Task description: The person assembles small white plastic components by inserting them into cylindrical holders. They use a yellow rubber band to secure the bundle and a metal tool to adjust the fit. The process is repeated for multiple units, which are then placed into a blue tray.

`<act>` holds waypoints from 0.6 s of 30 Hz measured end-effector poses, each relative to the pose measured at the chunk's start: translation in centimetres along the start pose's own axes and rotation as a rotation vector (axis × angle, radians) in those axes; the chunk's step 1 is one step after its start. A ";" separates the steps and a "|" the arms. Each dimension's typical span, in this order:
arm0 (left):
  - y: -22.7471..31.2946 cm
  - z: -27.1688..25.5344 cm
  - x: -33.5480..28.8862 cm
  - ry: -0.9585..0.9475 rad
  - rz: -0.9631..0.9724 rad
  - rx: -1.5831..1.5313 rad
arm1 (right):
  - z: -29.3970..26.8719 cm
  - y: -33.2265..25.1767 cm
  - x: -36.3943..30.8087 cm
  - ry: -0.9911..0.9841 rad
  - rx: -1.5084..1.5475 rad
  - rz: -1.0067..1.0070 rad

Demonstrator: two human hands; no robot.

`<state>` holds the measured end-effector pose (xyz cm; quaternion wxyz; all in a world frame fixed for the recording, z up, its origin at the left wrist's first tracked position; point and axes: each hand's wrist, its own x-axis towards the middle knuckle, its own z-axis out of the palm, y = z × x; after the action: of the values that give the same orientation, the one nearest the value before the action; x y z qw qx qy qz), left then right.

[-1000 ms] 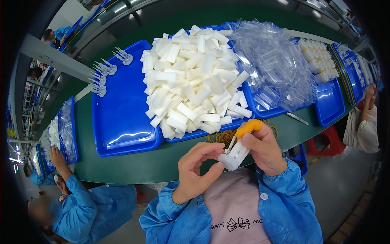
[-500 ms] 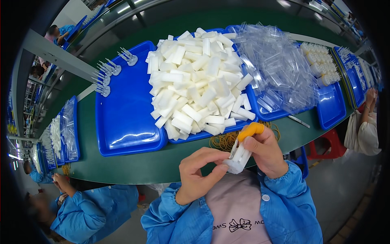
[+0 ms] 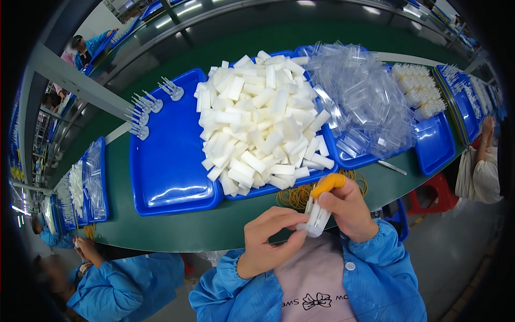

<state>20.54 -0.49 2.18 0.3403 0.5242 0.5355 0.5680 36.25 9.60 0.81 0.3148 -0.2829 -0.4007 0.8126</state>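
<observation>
Between my hands, in front of my chest, is a white pronged plastic part (image 3: 318,219) with a flat round base. It tilts, its base toward the lower left. My right hand (image 3: 351,210) grips its upper end between the thumb and an index finger in an orange finger cot (image 3: 328,184). At the base, the thumb and index finger of my left hand (image 3: 271,242) pinch its edge. My fingers partly cover the prongs, and I cannot make out whether anything sits among them. Just beyond my hands lies a bundle of yellow-brown rubber bands (image 3: 295,197).
White foam blocks (image 3: 257,123) heap over a blue tray. Left of it, a blue tray (image 3: 171,161) bears several pronged parts (image 3: 140,115). Clear plastic sleeves (image 3: 359,96) fill another tray; a pen-like tool (image 3: 392,167) lies nearby. A co-worker's blue sleeve (image 3: 118,273) is at lower left.
The view has shifted slightly, so the trays and my hands appear a little lower. Both hands keep their hold on the pronged plastic part, which looks a little more upright.
</observation>
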 end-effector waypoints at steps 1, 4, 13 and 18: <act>0.0 -0.1 0.0 -0.008 -0.028 -0.049 | 0.0 0.0 -0.1 -0.012 -0.002 -0.010; -0.4 -0.5 -0.4 -0.023 -0.061 -0.117 | 0.4 -0.6 -0.1 -0.018 -0.062 -0.009; -2.1 -2.1 -1.6 0.194 -0.186 -0.302 | 1.3 -4.0 6.3 0.078 -1.131 -0.813; -1.6 -2.9 -2.4 0.274 -0.190 -0.366 | 2.6 -3.9 8.9 -0.020 -1.564 -0.767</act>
<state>18.01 -3.15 0.43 0.4056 0.3192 0.5119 0.6867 29.80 16.77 3.57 0.2786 -0.2562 -0.9142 0.1448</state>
